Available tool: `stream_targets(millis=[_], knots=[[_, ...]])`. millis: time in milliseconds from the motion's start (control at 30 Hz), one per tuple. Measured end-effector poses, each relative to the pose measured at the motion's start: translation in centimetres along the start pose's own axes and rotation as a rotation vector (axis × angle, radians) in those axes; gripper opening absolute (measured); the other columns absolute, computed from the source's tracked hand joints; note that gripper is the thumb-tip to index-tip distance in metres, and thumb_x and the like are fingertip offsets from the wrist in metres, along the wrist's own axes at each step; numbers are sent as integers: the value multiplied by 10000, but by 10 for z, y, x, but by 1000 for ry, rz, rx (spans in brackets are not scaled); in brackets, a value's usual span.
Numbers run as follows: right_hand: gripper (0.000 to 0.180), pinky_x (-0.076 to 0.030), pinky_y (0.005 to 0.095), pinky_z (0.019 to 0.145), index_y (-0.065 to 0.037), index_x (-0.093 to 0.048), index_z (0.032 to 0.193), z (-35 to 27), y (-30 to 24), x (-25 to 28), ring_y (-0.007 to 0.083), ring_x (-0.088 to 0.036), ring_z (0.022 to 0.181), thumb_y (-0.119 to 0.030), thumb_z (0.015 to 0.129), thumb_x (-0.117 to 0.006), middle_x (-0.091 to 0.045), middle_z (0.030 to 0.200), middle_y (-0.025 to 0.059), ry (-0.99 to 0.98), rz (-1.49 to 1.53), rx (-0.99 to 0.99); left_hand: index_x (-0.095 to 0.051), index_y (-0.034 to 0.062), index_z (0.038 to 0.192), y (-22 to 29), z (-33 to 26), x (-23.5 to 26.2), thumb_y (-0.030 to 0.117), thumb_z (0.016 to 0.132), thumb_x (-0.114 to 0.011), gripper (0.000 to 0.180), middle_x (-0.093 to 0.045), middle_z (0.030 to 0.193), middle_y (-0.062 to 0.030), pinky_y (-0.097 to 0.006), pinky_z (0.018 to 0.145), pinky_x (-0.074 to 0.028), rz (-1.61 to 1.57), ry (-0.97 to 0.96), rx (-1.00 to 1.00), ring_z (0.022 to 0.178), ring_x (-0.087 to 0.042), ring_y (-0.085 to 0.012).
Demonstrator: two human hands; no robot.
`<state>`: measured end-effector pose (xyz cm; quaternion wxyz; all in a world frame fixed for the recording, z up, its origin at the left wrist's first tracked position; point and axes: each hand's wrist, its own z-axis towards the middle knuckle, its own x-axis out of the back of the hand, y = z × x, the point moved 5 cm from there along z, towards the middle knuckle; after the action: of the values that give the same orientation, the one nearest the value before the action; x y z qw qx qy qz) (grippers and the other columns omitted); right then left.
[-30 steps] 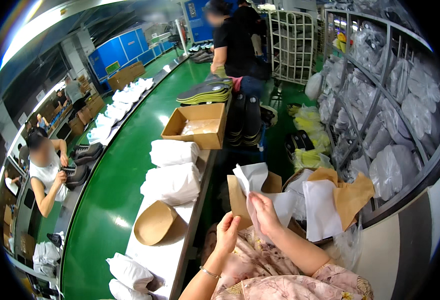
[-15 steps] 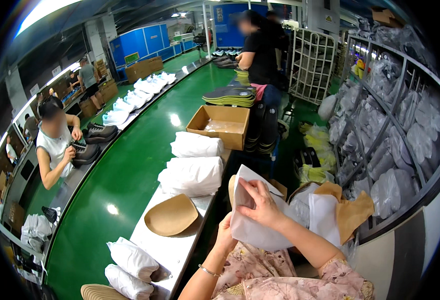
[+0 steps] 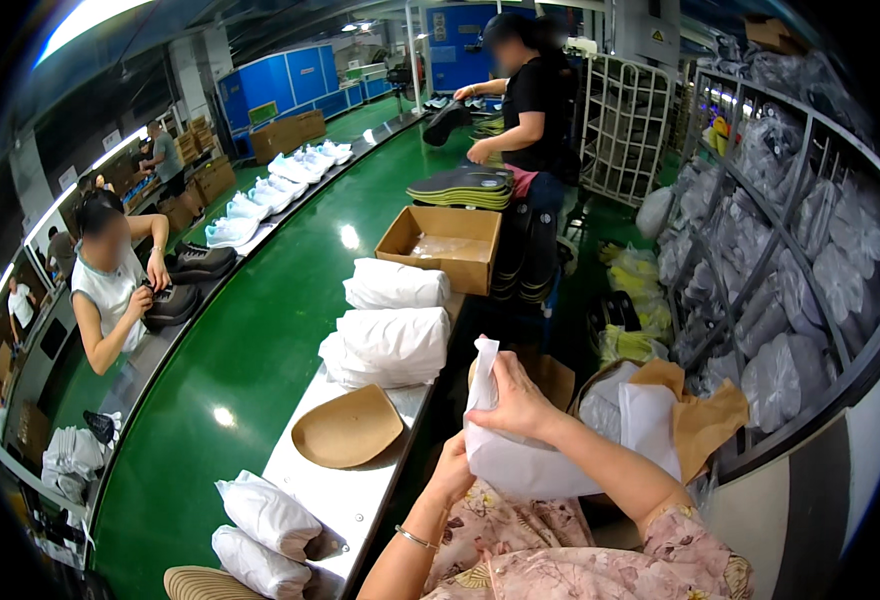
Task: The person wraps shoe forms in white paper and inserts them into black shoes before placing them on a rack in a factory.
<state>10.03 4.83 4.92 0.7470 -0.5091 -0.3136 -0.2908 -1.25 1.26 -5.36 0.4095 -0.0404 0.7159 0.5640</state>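
A sheet of white paper (image 3: 530, 468) is held upright in front of me, bent over at its top left. My right hand (image 3: 512, 398) pinches its upper part, thumb on the near side. Lower on the left edge, my left hand (image 3: 450, 468) has its fingers closed on the same sheet. A sliver of something tan shows behind the paper; the rest is hidden. On the metal ledge to the left lies a tan curved, shell-like piece (image 3: 348, 428). Beyond it are two bundles in white paper, a larger one (image 3: 385, 346) and a smaller one (image 3: 397, 284).
Two white-wrapped bundles (image 3: 268, 515) lie at the near left. An open cardboard box (image 3: 440, 245) and stacked insoles (image 3: 460, 188) stand ahead. Left runs a green belt (image 3: 250, 380), a co-worker beyond it. More paper (image 3: 650, 430) lies right, beside a rack of bagged items (image 3: 770, 250).
The paper's upper part has been folded inward and my right hand has turned with it. Far ahead, a co-worker now holds a dark shoe-shaped piece over the belt.
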Motion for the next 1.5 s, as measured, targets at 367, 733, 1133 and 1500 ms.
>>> stream_targets(millis=[367,733,1133,1500], knots=[[915,-271,574,908,10,-226,1349,-33,-25,-11,399,-327,1161,-263,621,-708,-282,1319,243,217,-696,155,-519,-15,1054,97,4,-55,104,729,-687,385,-523,967,-121,-290,703,-442,1171,472,-704,812,-521,-207],[968,-313,494,862,8,-232,1348,-31,-22,8,367,-366,1103,-273,575,-744,-318,1265,229,180,-628,174,-563,-23,944,87,21,0,109,898,-495,156,-585,799,-48,-217,586,-461,937,697,-703,669,-539,-93],[972,-289,523,894,-37,-173,1372,4,-45,27,415,-342,1114,-221,600,-735,-301,1254,246,554,-395,-15,-225,-47,1359,35,7,-45,203,968,-312,472,-346,1354,-139,-290,993,-298,513,200,-422,1211,-372,-199],[872,-310,429,929,-26,-227,1357,4,-68,26,317,-416,1093,-340,699,-705,-401,1212,178,426,83,70,-100,23,1391,11,17,-6,399,925,-417,677,-226,1401,-114,-333,1042,-237,85,245,-498,1276,-260,-222]])
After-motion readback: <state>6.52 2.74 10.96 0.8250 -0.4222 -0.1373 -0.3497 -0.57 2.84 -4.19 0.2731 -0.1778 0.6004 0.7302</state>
